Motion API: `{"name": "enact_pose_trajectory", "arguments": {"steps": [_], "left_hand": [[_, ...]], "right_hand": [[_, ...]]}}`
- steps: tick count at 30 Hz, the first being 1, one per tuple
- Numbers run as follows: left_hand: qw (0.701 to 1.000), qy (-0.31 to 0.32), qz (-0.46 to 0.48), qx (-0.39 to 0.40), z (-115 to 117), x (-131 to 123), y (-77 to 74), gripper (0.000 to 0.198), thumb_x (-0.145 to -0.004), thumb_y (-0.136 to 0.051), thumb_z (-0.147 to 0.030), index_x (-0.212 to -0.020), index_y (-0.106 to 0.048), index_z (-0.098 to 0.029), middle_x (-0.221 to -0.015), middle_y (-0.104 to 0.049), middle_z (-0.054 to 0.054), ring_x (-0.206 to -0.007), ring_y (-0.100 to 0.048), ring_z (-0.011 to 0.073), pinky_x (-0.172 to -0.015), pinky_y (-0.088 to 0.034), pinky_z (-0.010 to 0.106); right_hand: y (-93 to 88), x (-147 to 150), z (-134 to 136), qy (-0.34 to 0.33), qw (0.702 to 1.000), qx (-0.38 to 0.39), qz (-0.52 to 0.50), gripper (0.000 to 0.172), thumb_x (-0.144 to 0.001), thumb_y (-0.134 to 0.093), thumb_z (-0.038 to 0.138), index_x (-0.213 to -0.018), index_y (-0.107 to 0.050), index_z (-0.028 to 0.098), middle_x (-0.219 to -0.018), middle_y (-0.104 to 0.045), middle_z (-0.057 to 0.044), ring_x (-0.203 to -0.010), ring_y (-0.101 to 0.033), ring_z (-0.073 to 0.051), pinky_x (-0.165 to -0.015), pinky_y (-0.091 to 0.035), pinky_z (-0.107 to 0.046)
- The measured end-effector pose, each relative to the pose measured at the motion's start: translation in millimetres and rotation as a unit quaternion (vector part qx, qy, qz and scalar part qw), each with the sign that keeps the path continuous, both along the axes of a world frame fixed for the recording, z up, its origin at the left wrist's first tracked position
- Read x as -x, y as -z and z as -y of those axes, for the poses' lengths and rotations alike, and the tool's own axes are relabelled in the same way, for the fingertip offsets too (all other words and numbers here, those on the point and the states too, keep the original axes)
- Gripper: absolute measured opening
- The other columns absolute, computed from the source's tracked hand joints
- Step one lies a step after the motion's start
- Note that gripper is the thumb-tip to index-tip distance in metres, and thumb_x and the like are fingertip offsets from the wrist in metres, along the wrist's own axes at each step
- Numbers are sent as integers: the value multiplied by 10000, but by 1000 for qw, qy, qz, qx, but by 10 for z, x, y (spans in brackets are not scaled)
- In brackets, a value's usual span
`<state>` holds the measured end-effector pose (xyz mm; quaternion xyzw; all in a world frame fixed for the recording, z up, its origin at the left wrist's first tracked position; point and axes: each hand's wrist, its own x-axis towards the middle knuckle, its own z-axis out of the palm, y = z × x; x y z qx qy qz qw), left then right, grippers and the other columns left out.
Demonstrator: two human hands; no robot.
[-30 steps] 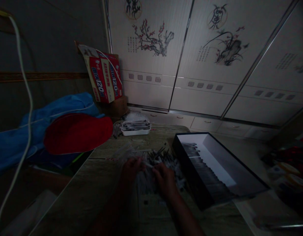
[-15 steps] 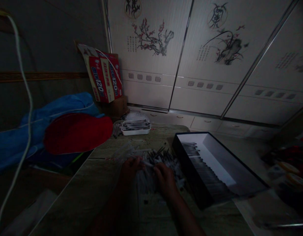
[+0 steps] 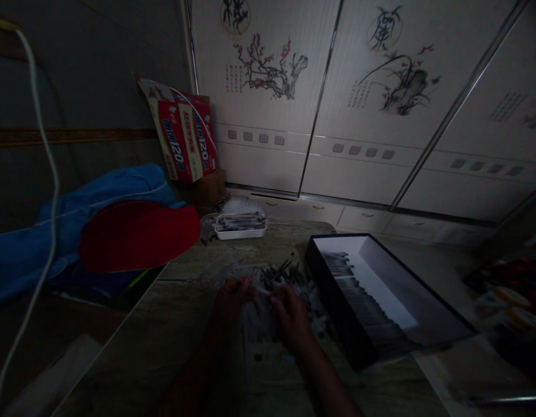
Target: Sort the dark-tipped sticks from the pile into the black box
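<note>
My left hand point(image 3: 231, 296) and my right hand point(image 3: 292, 313) face each other over a heap of loose pen parts. Between them runs a slim, pale, see-through pen point(image 3: 261, 289). The fingers of my left hand pinch its left end, and my right thumb and fingers close on its right end. Dim light hides the finer detail. Beneath and behind my hands spread clear tubes point(image 3: 255, 322) and dark, pointed pieces point(image 3: 285, 271). To the right, a dark box point(image 3: 337, 313) with a white inside holds a long row of pens point(image 3: 367, 307).
A white tray point(image 3: 240, 234) of similar slim pieces stands at the table's far end, with plastic bags behind it. At the left edge are a red oval cushion point(image 3: 137, 236) and blue cloth point(image 3: 106, 188). A white cord point(image 3: 40, 121) hangs on the left. Sliding cabinet doors point(image 3: 259, 162) rise behind.
My hands stay in nearly the same place with the pen between them. The fingers shift slightly, and the right end of the pen sits a little lower.
</note>
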<state>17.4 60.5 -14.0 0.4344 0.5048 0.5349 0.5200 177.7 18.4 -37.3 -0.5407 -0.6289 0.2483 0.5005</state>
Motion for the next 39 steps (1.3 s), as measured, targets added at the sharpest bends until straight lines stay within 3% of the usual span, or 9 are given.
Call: {"name": "enact_pose_trajectory", "arguments": {"steps": [3,8,14,18,24,29,39], "left_hand": [[1000,2,-4,-1,16,14,-19,356,-662,-677,-483,-763,-666,-141,-595,-711,33,-578,-688,191,-615,-544,299],[1000,1,-2,-1,21,5,-24,372,-645,-671,-509,-743,-649,-151,-568,-697,22,-569,-687,204,-599,-546,314],[1000,-4,-10,3,27,4,-53,318,-653,-677,-466,-721,-656,-156,-573,-703,26,-560,-685,195,-597,-552,306],[1000,-6,-9,2,29,13,-45,337,-651,-684,-478,-740,-660,-154,-582,-709,30,-575,-692,199,-609,-556,308],[1000,-4,-5,-12,-11,18,53,376,-636,-681,-521,-720,-657,-155,-568,-697,16,-562,-685,192,-593,-551,302],[1000,-3,-14,-11,-4,27,24,360,-638,-675,-499,-729,-665,-151,-562,-696,16,-568,-685,195,-591,-545,297],[1000,-1,-11,-1,7,6,10,345,-645,-681,-486,-732,-656,-153,-572,-707,21,-566,-689,194,-590,-543,294]], "right_hand": [[-18,-3,11,-8,1000,7,6,186,-859,-508,307,-931,-613,170,-682,-598,1,-606,-548,-145,-549,-387,-211],[-62,12,20,-18,999,18,30,350,-936,-362,335,-712,-587,187,-591,-552,2,-561,-528,-144,-531,-355,-222],[11,15,14,-7,1000,2,8,142,-864,-481,277,-893,-578,178,-700,-604,-1,-625,-561,-142,-572,-401,-211],[7,16,22,-11,1000,8,2,239,-847,-522,295,-1035,-594,167,-705,-629,-2,-624,-582,-150,-572,-413,-216],[-35,38,8,-12,999,1,35,350,-931,-369,327,-694,-591,194,-605,-587,-14,-563,-557,-153,-526,-368,-224],[4,35,9,-13,999,-3,36,233,-908,-425,288,-817,-615,187,-667,-607,-15,-614,-581,-161,-555,-380,-220],[12,22,19,-11,999,7,34,202,-898,-446,279,-869,-609,162,-714,-620,-25,-658,-597,-166,-590,-405,-222]]}}
